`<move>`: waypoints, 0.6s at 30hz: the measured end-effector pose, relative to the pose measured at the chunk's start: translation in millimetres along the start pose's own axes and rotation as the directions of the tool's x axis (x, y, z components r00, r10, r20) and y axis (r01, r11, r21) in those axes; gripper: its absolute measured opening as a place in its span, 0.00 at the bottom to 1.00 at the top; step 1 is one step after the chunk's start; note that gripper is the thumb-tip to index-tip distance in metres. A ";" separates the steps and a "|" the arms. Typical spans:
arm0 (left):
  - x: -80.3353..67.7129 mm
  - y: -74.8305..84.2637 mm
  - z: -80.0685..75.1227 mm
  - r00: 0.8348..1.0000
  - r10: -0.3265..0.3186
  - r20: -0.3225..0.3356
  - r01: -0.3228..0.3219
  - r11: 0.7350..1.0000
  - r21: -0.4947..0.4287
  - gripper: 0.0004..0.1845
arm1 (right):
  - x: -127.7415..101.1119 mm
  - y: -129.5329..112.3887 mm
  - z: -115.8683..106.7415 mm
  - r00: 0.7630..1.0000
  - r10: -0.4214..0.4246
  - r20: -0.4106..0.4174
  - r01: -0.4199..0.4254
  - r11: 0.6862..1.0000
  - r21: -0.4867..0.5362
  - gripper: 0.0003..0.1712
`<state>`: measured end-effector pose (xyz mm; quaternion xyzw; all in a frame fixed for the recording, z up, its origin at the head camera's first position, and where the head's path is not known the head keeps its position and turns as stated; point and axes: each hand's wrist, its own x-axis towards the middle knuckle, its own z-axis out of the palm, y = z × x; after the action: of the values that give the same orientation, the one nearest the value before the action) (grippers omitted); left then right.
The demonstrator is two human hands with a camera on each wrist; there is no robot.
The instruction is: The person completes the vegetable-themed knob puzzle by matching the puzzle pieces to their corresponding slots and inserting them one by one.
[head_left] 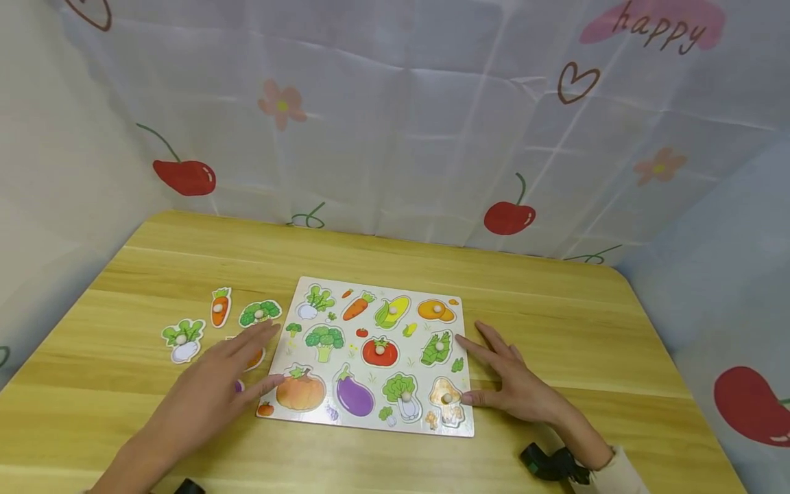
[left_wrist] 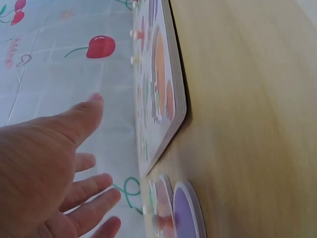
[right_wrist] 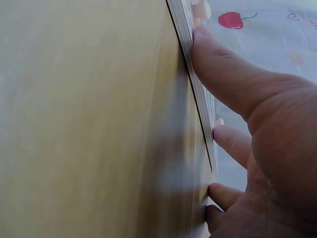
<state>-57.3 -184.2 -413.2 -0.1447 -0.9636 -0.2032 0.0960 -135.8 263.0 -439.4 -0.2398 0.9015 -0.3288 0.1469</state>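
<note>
Hands lay spread on a wooden worktop (head_left: 555,329) in the head view, one at each side of a vegetable puzzle board (head_left: 370,357) that sat flat near the middle. The left hand (head_left: 212,387) hovered over loose pieces just left of the board, its fingers straight and apart, gripping nothing. Past its fingertips lay a carrot piece (head_left: 220,307), a broccoli piece (head_left: 260,313) and a radish piece (head_left: 182,339). The right hand (head_left: 515,384) rested against the board's right edge, fingers stretched out, the thumb touching the edge near the mushroom piece (head_left: 446,400). A cloth printed with cherries (head_left: 395,137) hung behind.

From the left wrist, the left hand (left_wrist: 49,168) floated open above the worktop (left_wrist: 247,124), fingers (left_wrist: 91,191) relaxed and parted, apart from the board's corner (left_wrist: 168,114). A purple piece (left_wrist: 185,213) lay just beside that corner.

From the right wrist, the right hand (right_wrist: 267,148) had its thumb pressed straight along the board's edge (right_wrist: 195,94), the other fingers (right_wrist: 233,141) loosely extended beyond it, holding nothing.
</note>
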 end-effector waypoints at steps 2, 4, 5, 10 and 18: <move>0.7 -3.5 -1.9 0.999 0.005 -0.045 -0.006 1.000 -0.020 0.36 | 0.1 -0.3 0.3 1.000 -0.002 -0.002 0.002 1.000 -0.002 0.50; 1.2 -6.7 -2.9 0.998 0.005 -0.068 -0.008 0.999 -0.039 0.35 | 0.2 -0.7 0.5 1.000 -0.004 -0.003 0.004 1.000 -0.004 0.51; 1.3 -8.4 -3.1 0.997 0.001 -0.074 -0.005 0.999 -0.044 0.34 | 0.2 -1.0 0.6 1.000 -0.004 -0.003 0.004 1.000 -0.004 0.51; 0.0 -14.9 -6.7 0.996 -0.018 -0.092 0.014 0.999 -0.045 0.34 | 0.6 -2.0 -0.1 1.000 -0.003 -0.007 0.003 1.000 -0.009 0.51; -1.8 -30.5 -14.6 0.994 -0.009 -0.105 0.000 0.996 -0.086 0.31 | 0.6 -2.1 -0.7 1.000 -0.004 -0.013 0.004 1.000 -0.013 0.51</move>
<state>-63.5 -217.5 -411.5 -0.1356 -0.9479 -0.2519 0.1398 -135.9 261.7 -437.6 -0.2404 0.9041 -0.3248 0.1390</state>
